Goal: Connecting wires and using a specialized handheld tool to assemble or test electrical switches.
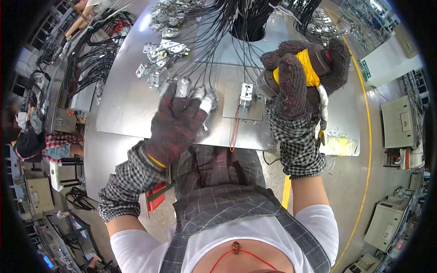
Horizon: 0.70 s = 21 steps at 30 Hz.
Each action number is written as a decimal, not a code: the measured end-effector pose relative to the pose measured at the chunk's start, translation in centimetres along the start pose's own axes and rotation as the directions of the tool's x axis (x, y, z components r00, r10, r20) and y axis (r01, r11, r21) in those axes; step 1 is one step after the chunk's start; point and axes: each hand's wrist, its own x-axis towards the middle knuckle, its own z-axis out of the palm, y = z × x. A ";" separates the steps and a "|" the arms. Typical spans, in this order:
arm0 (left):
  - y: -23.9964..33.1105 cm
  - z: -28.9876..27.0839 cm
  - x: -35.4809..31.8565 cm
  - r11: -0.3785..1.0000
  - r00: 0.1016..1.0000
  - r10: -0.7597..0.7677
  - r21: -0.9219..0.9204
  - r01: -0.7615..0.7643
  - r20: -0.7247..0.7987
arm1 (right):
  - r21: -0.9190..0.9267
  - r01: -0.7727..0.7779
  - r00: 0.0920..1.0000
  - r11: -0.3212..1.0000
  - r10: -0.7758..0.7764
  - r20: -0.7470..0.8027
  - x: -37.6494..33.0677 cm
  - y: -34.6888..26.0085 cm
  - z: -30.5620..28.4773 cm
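My left hand (pixel 175 123), in a dark knitted glove, is stretched out over the metal table with its fingers apart. Pale, silvery wrapping covers several of its fingertips, which lie beside thin black cables (pixel 211 43). In my right hand (pixel 293 84), also gloved, is a dark handheld power tool (pixel 307 67) banded with yellow tape. The tool's blunt end sits just right of a small metal bracket assembly (pixel 246 93). That assembly rests on a flat metal plate (pixel 230 109) near the table's front edge. From it a thin red cord loop (pixel 234 132) hangs toward me.
Clusters of metal brackets (pixel 159 57) on black cables lie at the table's left, and more metal parts (pixel 321 25) at the back right. The cables bunch around a dark round opening (pixel 248 29). A clear plastic packet (pixel 340 144) lies at right. Other people (pixel 84 13) work at left.
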 end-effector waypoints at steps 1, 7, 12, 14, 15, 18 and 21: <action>-0.6 0.5 -0.6 0.999 0.998 0.028 -0.014 -0.029 -0.059 | 0.084 -0.187 0.982 0.979 0.188 -0.006 -0.1 -0.2 -0.1; -1.0 -4.4 0.4 0.963 0.990 -0.141 -0.228 0.140 0.015 | 0.134 -0.181 0.979 0.974 0.165 0.123 -0.3 0.8 -0.9; 0.4 -6.2 1.0 -0.329 0.817 -0.479 -0.928 0.173 0.322 | 0.118 -0.174 0.968 0.978 0.148 0.203 -0.5 1.4 -1.1; 1.7 -4.4 1.0 -0.230 0.825 -0.542 -0.972 0.040 0.162 | 0.118 -0.156 0.972 0.981 0.131 0.196 -0.4 1.3 -1.1; 2.0 -4.0 1.1 -0.235 0.828 -0.536 -0.971 0.041 0.164 | 0.119 -0.137 0.976 0.983 0.114 0.185 -0.2 1.3 -1.0; 3.2 -3.4 2.1 -0.444 0.626 -0.725 -0.890 -0.104 0.289 | 0.140 -0.070 0.990 0.988 0.052 0.127 0.7 1.3 -0.5; 3.7 -0.9 2.5 -0.654 0.565 -0.730 -0.633 -0.414 0.384 | 0.139 -0.017 0.994 0.990 0.002 0.107 1.2 1.4 -0.3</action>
